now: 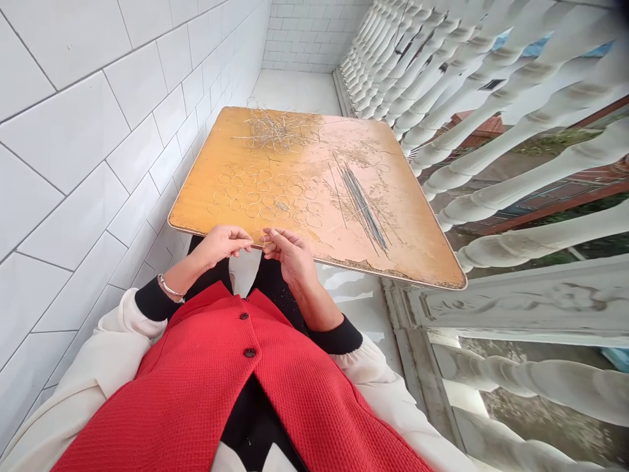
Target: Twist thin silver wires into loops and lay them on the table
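Observation:
Over the near edge of the worn wooden table [196,196], both hands are close together around a small thin wire ring [265,240]. My right hand [295,259] pinches the ring between thumb and fingers. My left hand [223,246], with a bracelet at its wrist, is also closed in a pinch and appears to grip the thin wire at the ring's left side. Just beyond the hands lie several similar wire rings [252,197] in loose rows, with a small clump of fine pieces [282,206] among them.
At the table's far side sits a tangled heap of wire [275,131]. Straight dark rods [363,206] lie bundled on the right half. A white tiled wall [142,98] runs along the left, and a white balustrade [491,203] along the right.

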Tool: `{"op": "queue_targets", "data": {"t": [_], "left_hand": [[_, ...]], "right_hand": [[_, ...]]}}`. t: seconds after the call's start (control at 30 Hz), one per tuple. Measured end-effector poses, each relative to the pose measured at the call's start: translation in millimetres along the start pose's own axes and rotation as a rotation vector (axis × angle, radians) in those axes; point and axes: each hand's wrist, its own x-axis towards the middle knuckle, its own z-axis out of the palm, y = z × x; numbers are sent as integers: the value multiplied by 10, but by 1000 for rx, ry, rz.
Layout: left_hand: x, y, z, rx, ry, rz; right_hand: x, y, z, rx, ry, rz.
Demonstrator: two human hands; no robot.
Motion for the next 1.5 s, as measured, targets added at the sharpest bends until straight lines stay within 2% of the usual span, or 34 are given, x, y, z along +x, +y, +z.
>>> {"op": "queue_targets", "data": {"t": [0.23, 0.33, 0.47, 0.6, 0.8, 0.97, 1.1, 1.27, 1.33, 1.4, 1.5], "left_hand": [[671, 512, -53, 172, 95, 23], [956, 715, -95, 251, 126, 24], [1144, 786, -199, 261, 175, 36], [1009, 631, -306, 237, 132, 44], [585, 379, -270, 220, 109, -208], [332, 189, -308, 202, 48, -233], [223, 96, -380, 241, 56, -277], [220, 105, -387, 288, 64, -328], [199, 109, -387, 351, 82, -310], [149, 89, -397, 457, 129, -229], [43, -4, -421, 673, 249, 40]], "right_hand": [[148, -70, -486, -154, 231, -186], [181, -75, -685, -246, 290, -213], [185, -59, -827, -348, 337, -217], [167, -32, -874, -403, 317, -221], [152, -43, -830, -520, 263, -290], [168, -19, -746, -548, 189, -319], [199, 35, -725, -551, 157, -306], [213, 76, -733, -567, 174, -306], [208, 84, -738, -576, 182, -312], [203, 86, -737, -577, 188, -314], [195, 75, -721, -591, 193, -322]]}}
